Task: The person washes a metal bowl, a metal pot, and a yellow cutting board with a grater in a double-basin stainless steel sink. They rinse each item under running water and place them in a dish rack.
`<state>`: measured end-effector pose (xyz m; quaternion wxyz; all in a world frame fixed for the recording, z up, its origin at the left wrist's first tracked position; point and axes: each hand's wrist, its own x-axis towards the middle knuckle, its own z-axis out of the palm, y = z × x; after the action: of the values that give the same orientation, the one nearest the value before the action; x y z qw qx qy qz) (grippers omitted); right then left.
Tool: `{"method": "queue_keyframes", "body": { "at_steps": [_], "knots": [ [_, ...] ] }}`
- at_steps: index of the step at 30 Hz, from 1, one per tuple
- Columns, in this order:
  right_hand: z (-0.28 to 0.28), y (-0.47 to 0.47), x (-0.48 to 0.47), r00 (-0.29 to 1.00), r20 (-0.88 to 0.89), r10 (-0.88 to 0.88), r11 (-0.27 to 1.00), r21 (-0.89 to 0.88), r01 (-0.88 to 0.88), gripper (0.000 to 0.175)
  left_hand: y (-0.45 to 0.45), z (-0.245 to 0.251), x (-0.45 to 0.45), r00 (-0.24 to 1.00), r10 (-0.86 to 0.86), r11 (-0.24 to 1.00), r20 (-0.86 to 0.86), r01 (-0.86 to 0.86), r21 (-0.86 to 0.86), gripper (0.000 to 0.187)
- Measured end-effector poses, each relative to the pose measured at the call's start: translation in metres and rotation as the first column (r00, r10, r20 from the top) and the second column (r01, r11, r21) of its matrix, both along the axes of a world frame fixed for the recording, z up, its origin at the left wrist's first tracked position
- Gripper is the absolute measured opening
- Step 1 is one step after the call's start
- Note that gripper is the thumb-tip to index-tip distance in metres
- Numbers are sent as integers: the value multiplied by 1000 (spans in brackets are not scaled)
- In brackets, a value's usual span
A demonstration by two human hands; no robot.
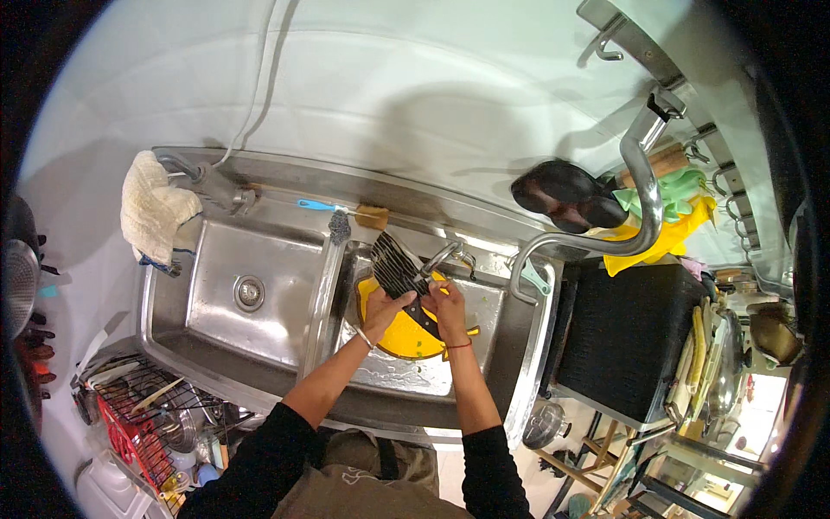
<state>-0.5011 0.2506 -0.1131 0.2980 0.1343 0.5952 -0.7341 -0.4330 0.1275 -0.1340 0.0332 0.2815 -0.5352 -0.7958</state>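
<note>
A broad cleaver (395,265) with a dark, streaked blade is tilted over the right sink basin (480,363), under the small metal tap (447,254). My left hand (384,313) grips it near the base of the blade, thumb across it. My right hand (447,310) pinches it from the other side, close to the tap's spout. Between my hands its black, riveted handle (423,316) points down toward me. Beneath lies a yellow cutting board (408,340) with a dark rim and green scraps on it, partly hidden by my hands and the cleaver.
The left basin (259,337) has a round drain (249,293). A blue-handled brush (318,204) and a steel scourer (339,227) sit behind the divider. A large curved faucet (583,243) arches at right. A cream towel (155,201) hangs left; a dish rack (155,415) stands lower left.
</note>
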Motion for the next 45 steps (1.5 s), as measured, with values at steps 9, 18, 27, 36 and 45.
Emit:
{"method": "queue_keyframes", "body": {
  "at_steps": [9,18,27,36,45],
  "knots": [
    [-11,-5,-21,912,-263,314,948,137,-287,16,-18,15,-1,987,-54,939,154,-3,345,13],
    [23,28,-12,564,65,823,516,330,-791,34,15,1,-11,1000,-4,951,15,-1,310,15],
    [28,28,-11,507,98,856,419,440,-794,37,-1,9,-1,982,-130,932,134,75,356,17],
    [22,14,-21,448,69,891,378,433,-818,52,-16,-1,6,978,-190,915,88,144,376,15],
    [0,5,-10,352,-61,934,176,936,-305,26,-18,-17,5,993,-21,859,119,-43,510,20]
  ]
}}
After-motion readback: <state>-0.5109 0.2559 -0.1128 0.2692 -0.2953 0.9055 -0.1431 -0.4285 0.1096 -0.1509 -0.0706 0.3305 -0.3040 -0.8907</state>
